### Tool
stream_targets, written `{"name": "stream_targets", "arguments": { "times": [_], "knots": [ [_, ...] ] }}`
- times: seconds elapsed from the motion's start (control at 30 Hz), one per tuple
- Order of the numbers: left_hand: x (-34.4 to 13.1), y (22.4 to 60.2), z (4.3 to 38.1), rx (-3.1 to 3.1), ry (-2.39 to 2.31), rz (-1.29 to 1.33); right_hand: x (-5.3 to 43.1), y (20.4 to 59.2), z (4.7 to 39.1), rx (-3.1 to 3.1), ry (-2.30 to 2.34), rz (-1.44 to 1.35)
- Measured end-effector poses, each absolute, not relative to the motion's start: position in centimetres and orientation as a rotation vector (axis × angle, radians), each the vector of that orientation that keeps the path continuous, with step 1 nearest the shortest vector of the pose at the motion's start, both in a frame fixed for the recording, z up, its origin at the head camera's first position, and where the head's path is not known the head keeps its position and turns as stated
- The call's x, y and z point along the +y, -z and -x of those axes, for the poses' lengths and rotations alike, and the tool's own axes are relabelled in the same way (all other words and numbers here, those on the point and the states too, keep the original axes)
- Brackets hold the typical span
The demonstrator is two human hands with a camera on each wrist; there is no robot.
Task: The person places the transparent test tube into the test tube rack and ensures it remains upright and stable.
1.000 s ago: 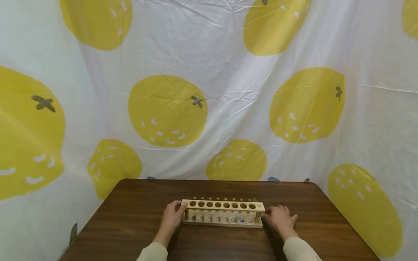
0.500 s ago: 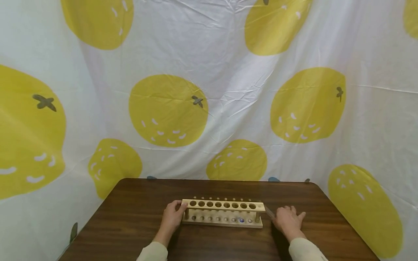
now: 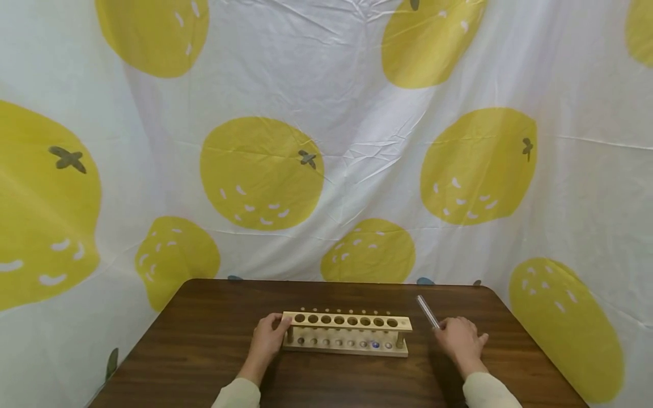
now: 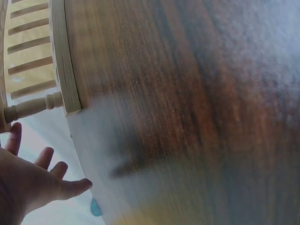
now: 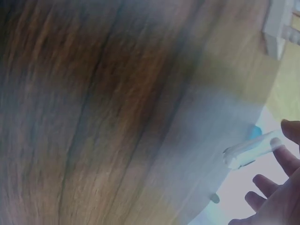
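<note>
A pale wooden test tube rack point(image 3: 347, 319) stands on the table, a row of round holes in its top board. At its left end my left hand point(image 3: 268, 337) grips the top board, thumb on top. The left wrist view shows the other fingers of the left hand point(image 4: 37, 183) spread, beside the rack's turned post point(image 4: 33, 107). Right of the rack, my right hand point(image 3: 460, 340) pinches a clear test tube point(image 3: 427, 311) by its near end, the tube slanting away to the far left. In the right wrist view, thumb and forefinger hold the tube point(image 5: 248, 152).
Dark wood-grain table point(image 3: 214, 362) with rounded far corners. Behind it hangs a white cloth point(image 3: 357, 170) printed with yellow fruit. A small blue spot point(image 3: 375, 344) shows on the rack's lower board, near the right end.
My right hand has moved right, away from the rack's right end, with the test tube, which now shows clearly apart from the rack. My left hand stays on the rack.
</note>
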State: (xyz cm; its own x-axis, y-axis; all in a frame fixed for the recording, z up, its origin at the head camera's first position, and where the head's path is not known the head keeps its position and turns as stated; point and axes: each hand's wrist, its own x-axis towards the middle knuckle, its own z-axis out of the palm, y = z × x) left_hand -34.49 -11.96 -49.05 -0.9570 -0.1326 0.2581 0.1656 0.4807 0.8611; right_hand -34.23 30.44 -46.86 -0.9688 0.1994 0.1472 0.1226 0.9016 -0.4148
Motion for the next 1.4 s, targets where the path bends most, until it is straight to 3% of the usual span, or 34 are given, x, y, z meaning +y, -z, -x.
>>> {"name": "stream_targets", "arguments": {
  "times": [0.97, 1.4],
  "knots": [
    [-12.0, 48.9, 34.3, -2.429, 1.496, 0.038, 27.4, 43.0, 33.0, -2.340, -1.269, 0.301],
    [-11.9, 49.1, 34.5, -2.459, 1.512, 0.008, 24.3, 41.9, 33.6, -1.957, -1.535, 0.138]
  ]
}}
